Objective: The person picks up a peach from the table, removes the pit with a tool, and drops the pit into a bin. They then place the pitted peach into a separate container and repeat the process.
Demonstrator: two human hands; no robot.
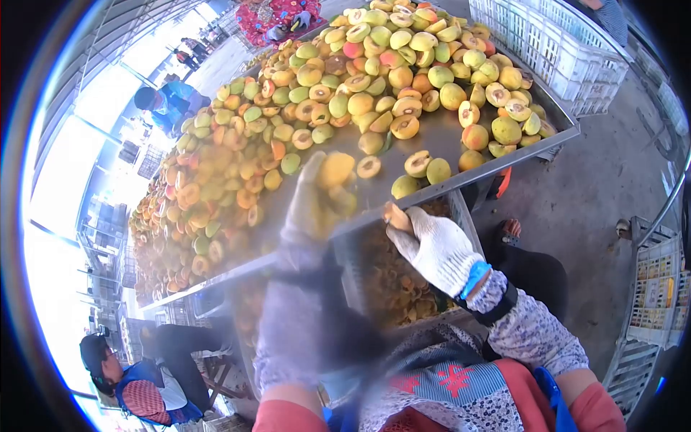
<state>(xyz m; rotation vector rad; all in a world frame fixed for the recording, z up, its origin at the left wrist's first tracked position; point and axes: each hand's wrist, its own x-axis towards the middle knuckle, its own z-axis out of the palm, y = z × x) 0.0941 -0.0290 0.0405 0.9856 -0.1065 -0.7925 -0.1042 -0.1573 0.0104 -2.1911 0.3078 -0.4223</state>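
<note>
Halved and whole yellow-green peaches [360, 104] are heaped on a metal table [439, 140]. Over the near edge, my left hand [313, 205] in a pale glove is closed around a yellow peach [336, 170]; the lens smears this area, so the finger detail is blurred. To its right, my right hand [440, 248] in a white knitted glove is closed, with a small orange-brown piece [396, 217] at its fingertips that I cannot name surely. Several cut peach halves [417, 163] lie on the metal between the heap and my hands.
Below the table edge, a crate [466, 219] holds peach pieces. White plastic crates [554, 50] are stacked at the back right, and another crate [656, 284] stands at the right. Co-workers are at the far side, the left [169, 104] and the lower left [147, 389].
</note>
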